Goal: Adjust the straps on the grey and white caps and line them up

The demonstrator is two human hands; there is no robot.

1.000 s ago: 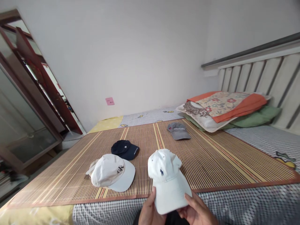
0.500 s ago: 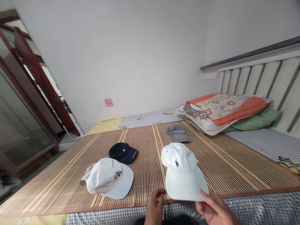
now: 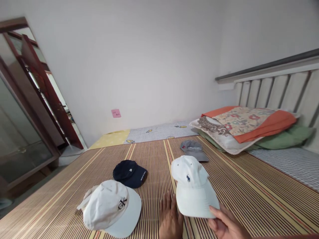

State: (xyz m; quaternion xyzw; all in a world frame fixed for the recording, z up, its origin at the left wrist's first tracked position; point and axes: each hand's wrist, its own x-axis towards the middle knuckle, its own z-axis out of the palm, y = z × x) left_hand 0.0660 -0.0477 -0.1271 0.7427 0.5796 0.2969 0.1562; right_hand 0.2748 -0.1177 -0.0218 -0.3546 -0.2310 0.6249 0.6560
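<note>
My right hand pinches the brim of a white cap with a small dark horse-rider logo, thumb on top and fingers underneath. Just left of that cap, my left hand rests palm down on the striped mat, fingers stretched out and holding nothing. A second white cap, marked CK, lies further left with its brim pointing right. Behind it sits a navy cap with a small white emblem. Beyond the held cap is a grey cap, its lower edge partly covered from view.
Stacked pillows with a floral orange-edged cover lie at the back right beside a white slatted headboard. A white wall with a pink note stands behind the bed. At the left is a glass-panelled cabinet.
My left hand has gone from loosely curled near the mat's front edge to flat on the mat, further forward. The right hand keeps the white cap's brim. The view has tilted up slightly.
</note>
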